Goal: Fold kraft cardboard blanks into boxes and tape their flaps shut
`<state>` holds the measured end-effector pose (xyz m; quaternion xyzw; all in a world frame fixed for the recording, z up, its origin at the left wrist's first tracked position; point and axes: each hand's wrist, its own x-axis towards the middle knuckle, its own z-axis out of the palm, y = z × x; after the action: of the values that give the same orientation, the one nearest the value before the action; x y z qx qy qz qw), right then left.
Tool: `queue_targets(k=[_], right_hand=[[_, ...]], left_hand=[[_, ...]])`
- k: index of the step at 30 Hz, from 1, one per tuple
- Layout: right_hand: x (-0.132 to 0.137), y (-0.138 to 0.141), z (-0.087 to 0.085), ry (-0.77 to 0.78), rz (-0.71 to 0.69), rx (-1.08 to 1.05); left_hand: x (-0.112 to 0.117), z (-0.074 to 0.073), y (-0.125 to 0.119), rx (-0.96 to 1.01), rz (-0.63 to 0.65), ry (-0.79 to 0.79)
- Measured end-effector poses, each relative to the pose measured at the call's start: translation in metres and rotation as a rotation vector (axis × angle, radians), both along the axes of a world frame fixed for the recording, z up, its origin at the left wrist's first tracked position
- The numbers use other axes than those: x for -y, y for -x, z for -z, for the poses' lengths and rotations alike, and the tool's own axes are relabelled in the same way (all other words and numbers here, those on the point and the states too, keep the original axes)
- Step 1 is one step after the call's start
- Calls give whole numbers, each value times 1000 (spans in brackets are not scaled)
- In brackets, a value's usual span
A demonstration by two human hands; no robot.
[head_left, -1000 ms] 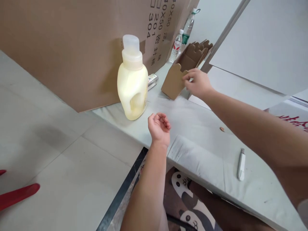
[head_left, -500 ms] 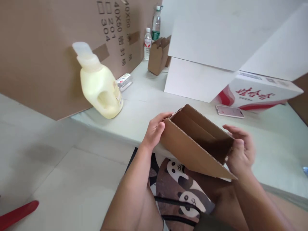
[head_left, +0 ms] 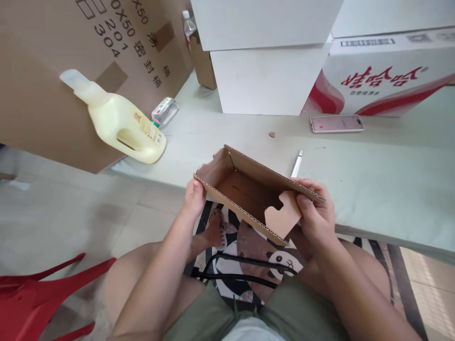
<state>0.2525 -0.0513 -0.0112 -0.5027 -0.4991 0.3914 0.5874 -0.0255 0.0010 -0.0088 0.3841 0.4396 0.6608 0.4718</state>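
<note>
A brown cardboard box (head_left: 241,208) with an open top is held above my lap at the table's front edge, tilted so I look into it. My left hand (head_left: 195,196) grips its left end, thumb on the near rim. At the right end, my right hand (head_left: 316,206) holds the far wall, thumb inside and fingers behind. A notched flap (head_left: 283,215) stands up beside my right thumb. Just behind the box a slim white and grey tool (head_left: 297,163), perhaps a cutter, lies on the table; its lower end is hidden.
A yellow detergent bottle (head_left: 121,125) and a small clear bottle (head_left: 164,112) are on the left of the table (head_left: 384,189). White boxes (head_left: 263,80), a red-and-white carton (head_left: 377,80) and a phone (head_left: 337,124) line the back. A red stool (head_left: 31,303) stands on the floor.
My view has tilted downward. The box has turned so its inside and right-end flap show, and my right hand now grips the far wall. The slim tool has come into sight.
</note>
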Motion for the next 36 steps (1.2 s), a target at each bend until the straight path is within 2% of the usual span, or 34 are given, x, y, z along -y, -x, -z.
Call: queue_targets(k=[4, 7, 10, 12, 17, 22, 25, 29, 36], right_hand=[[0, -11, 0, 119, 74, 0], [-8, -18, -8, 218, 143, -17], [-15, -22, -19, 208, 141, -21], [-15, -25, -24, 182, 95, 1], [10, -25, -17, 83, -14, 114], [47, -18, 1, 24, -29, 217], [61, -14, 4, 30, -15, 265], [71, -11, 0, 44, -1, 259], [75, -7, -2, 170, -13, 255]], left_hand=[[7, -7, -21, -1, -10, 32], [12, -17, -37, -82, -22, -3], [21, -24, -50, -198, -22, -82], [30, -25, -55, -222, -30, -81], [51, -12, -57, -179, -85, -43], [56, 1, -47, -148, 7, -74], [57, 5, -41, -150, 71, -79], [61, 7, -37, -138, 118, -77], [65, 7, -37, -94, 171, -69]])
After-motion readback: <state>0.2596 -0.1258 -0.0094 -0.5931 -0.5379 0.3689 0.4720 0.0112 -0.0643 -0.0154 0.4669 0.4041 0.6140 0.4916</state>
